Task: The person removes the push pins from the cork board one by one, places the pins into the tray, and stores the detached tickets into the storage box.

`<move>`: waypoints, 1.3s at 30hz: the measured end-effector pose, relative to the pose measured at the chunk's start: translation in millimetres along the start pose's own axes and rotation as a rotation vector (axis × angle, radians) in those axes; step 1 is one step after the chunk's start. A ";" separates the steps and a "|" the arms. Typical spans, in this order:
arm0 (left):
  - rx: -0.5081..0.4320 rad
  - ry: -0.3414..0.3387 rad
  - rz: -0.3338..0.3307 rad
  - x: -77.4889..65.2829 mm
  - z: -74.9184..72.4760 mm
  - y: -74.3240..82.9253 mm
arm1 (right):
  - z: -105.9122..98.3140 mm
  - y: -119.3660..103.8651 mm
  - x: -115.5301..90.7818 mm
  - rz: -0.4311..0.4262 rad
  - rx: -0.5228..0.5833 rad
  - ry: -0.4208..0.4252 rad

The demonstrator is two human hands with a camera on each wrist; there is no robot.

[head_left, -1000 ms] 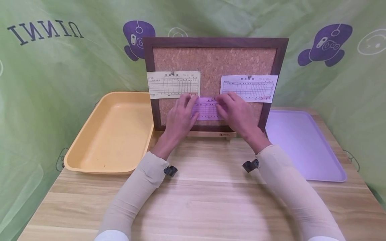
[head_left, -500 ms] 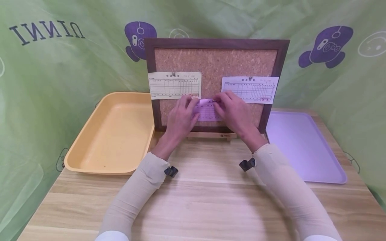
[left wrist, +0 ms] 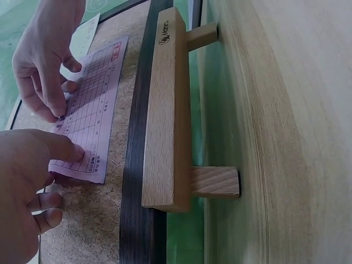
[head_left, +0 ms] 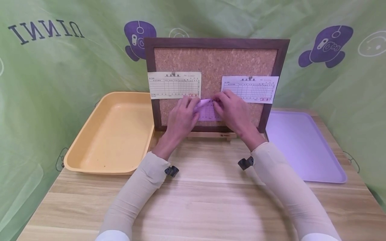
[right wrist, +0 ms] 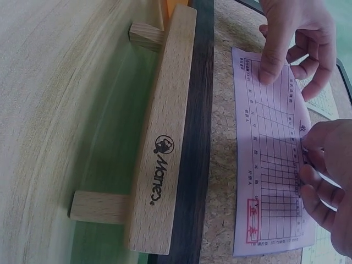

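Note:
A pink receipt slip (head_left: 208,112) lies low on the framed corkboard (head_left: 211,60), its upper left edge bowed off the cork. At its left end my left hand (head_left: 182,115) pinches it, the thumb on the printed face as the right wrist view shows. My right hand (head_left: 233,110) pinches a small dark push pin (left wrist: 61,117) at the middle of the slip's top edge, mostly hidden by the fingertips. Higher on the board, a cream slip (head_left: 174,85) hangs at left and a white slip (head_left: 248,89) at right, each under one pin.
The board leans on a small wooden easel (right wrist: 159,148) on the wood-grain table (head_left: 199,201). A deep yellow tray (head_left: 114,134) stands to the left, a flat lilac tray (head_left: 304,144) to the right. Green printed cloth (head_left: 226,20) hangs behind.
My right hand has shifted a little left, its fingertips now covering the pin at the slip's top. The slip's upper left edge bows out more. My left hand stays nearly still.

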State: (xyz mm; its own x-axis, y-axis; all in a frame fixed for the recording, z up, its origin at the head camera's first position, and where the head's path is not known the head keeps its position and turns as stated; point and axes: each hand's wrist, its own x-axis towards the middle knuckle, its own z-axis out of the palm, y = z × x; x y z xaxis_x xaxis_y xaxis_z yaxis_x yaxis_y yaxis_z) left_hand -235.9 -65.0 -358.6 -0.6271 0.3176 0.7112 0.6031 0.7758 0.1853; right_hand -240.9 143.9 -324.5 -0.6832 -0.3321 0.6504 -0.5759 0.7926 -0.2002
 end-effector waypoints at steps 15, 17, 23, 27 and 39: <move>-0.006 -0.017 -0.027 3.0 -2.3 2.9 | 2.5 -0.9 3.2 -0.014 -0.004 0.034; -0.010 -0.017 -0.028 2.8 -2.4 3.2 | 2.9 -1.2 3.5 -0.015 -0.003 0.036; -0.020 -0.023 -0.038 1.4 -3.8 4.2 | 5.2 -0.8 3.8 -0.018 0.001 0.045; -0.052 -0.041 -0.060 1.7 -4.8 5.0 | 6.2 -0.7 3.7 -0.023 0.010 0.052; -0.250 -0.109 -0.203 3.9 -8.6 8.1 | 6.9 -1.2 0.2 -0.033 -0.006 0.047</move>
State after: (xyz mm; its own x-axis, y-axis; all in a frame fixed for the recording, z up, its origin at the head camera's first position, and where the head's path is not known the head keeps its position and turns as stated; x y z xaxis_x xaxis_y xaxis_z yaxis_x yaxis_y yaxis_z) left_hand -229.3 -62.1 -348.6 -0.7876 0.2373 0.5686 0.5544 0.6756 0.4860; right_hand -243.4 139.4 -329.2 -0.6418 -0.3337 0.6904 -0.5950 0.7847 -0.1738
